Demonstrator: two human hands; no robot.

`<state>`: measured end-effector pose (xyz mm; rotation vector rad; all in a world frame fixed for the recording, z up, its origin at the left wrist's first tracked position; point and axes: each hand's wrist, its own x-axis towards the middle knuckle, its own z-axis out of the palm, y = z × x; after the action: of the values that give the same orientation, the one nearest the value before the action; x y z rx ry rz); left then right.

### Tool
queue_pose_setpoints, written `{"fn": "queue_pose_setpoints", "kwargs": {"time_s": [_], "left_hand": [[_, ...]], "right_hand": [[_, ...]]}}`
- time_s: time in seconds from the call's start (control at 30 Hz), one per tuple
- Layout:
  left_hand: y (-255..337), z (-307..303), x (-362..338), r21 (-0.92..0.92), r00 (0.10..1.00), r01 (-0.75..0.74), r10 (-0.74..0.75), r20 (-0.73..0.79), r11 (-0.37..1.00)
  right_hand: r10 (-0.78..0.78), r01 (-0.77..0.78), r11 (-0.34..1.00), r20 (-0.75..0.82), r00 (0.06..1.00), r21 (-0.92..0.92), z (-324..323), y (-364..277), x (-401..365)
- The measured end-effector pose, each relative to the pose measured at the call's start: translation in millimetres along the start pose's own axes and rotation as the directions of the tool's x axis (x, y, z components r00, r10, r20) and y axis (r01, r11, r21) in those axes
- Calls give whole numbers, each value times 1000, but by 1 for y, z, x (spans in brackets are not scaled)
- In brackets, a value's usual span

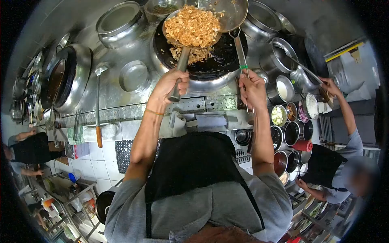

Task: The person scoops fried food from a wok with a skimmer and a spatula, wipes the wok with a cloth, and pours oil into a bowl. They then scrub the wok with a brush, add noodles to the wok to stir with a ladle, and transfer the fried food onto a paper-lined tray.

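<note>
My left hand [175, 86] is wrapped round the thick grey handle of a wide, round skimmer [166, 29], heaped with chopped browned food [192, 26]. Whether its bowl is perforated is hidden under the heap. In my right hand [253, 87] is the long metal handle, banded in green, of a strainer [235, 14], whose round bowl leans against the far right side of the heap. Both tools are over a large dark wok [229, 60]. More browned pieces [198, 55] lie in the wok beneath the skimmer.
Lidded pots [120, 22] stand behind. Left are a shallow round dish [133, 76], a wooden-handled ladle [98, 105] and another wok [56, 81]. Ingredient tins [291, 133] line my right. There a co-worker's hand [330, 86] holds a long-handled tool. Another person [30, 148] stands far left.
</note>
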<state>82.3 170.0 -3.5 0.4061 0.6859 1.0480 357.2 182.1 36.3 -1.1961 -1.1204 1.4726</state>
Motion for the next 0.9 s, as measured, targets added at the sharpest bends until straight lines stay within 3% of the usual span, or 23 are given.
{"fn": "queue_pose_setpoints", "kwargs": {"time_s": [0.13,0.2,0.27,0.33,0.4,0.43,0.5,0.57,0.67,0.73,0.8,0.83,0.9], "left_hand": [[-1,-6,-8,-83,997,33,-28,66,996],[-2,-13,-1,-158,994,52,-37,98,986],[1,-9,-3,-138,997,45,-36,68,989],[-1,-8,-8,-127,999,48,-45,29,991],[-2,-10,-13,-69,999,25,-22,39,997],[-2,-12,-15,-68,999,30,-27,39,997],[-2,-15,-15,33,1000,20,-20,-3,999],[-1,-17,-9,32,1000,23,-24,2,999],[4,-21,4,-32,1000,20,-19,8,999],[3,-23,5,-91,1000,28,-27,11,995],[5,-23,3,-91,1000,27,-27,4,995],[7,-21,1,-91,1000,29,-28,3,995],[10,-17,-4,-167,999,48,-51,-15,985]], "right_hand": [[-206,180,917,-37,978,-355,0,-15,10],[-130,124,899,15,991,-420,-9,-12,13],[-459,450,639,160,874,-624,-15,11,24],[-376,366,656,135,917,-660,-12,-5,21],[-463,382,534,117,878,-754,-9,-15,25],[-569,482,408,197,798,-775,-10,-26,30],[-556,499,341,257,790,-797,-8,-47,31],[-506,582,226,417,755,-781,-11,-53,30],[-433,619,146,513,741,-771,-14,-45,18],[-479,647,162,514,712,-745,-15,-38,17],[-569,577,260,360,740,-775,-10,-35,9],[-568,576,261,359,741,-775,-8,-32,1],[-479,412,525,142,866,-745,-4,-24,-12]]}}
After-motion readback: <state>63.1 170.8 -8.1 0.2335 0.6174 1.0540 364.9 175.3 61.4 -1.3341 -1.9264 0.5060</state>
